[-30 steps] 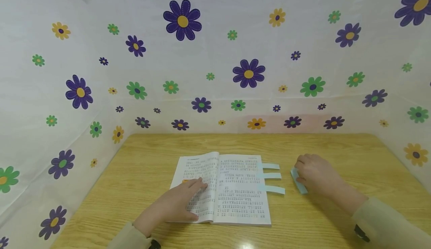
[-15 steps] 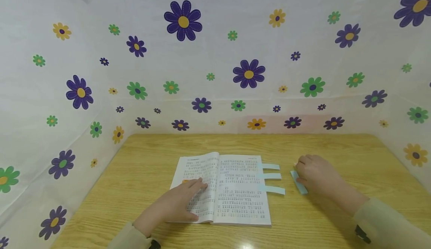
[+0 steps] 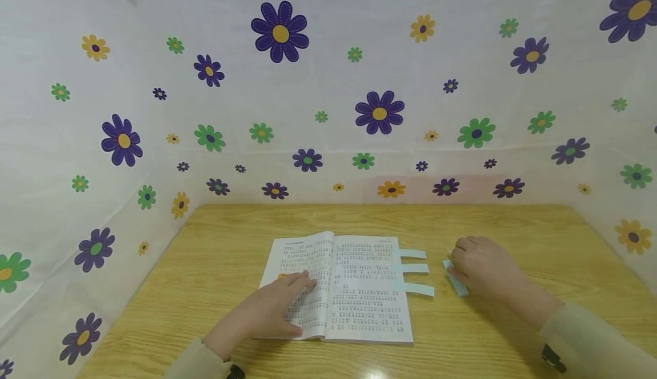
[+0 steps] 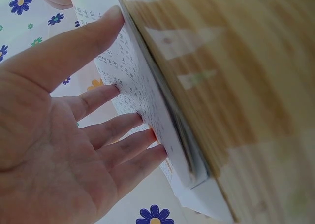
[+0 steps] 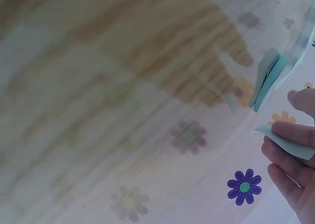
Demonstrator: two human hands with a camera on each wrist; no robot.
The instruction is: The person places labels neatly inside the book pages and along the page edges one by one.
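Note:
My left hand (image 3: 269,310) rests on the left page of an open book (image 3: 366,310), fingers spread out. The left wrist view shows its fingertips and thumb on the printed page (image 4: 130,61). Light blue sticky note strips (image 3: 418,289) stick out from the book's right edge. Right of them, my right hand (image 3: 485,265) is bent over a small light blue pad of sticky notes (image 3: 455,281) on the table. In the right wrist view, a single pale sticky note (image 5: 290,146) is pinched between the fingers, apart from the pad standing before the thumb.
The wooden table (image 3: 231,225) reaches back to a white flower-print sheet (image 3: 318,82), which also hangs along both sides. An orange mark (image 3: 282,276) shows on the left page beside the left hand.
My right hand has shifted very slightly to the right, and a pale tip shows past its fingers. The left hand, book and pad have stayed in place.

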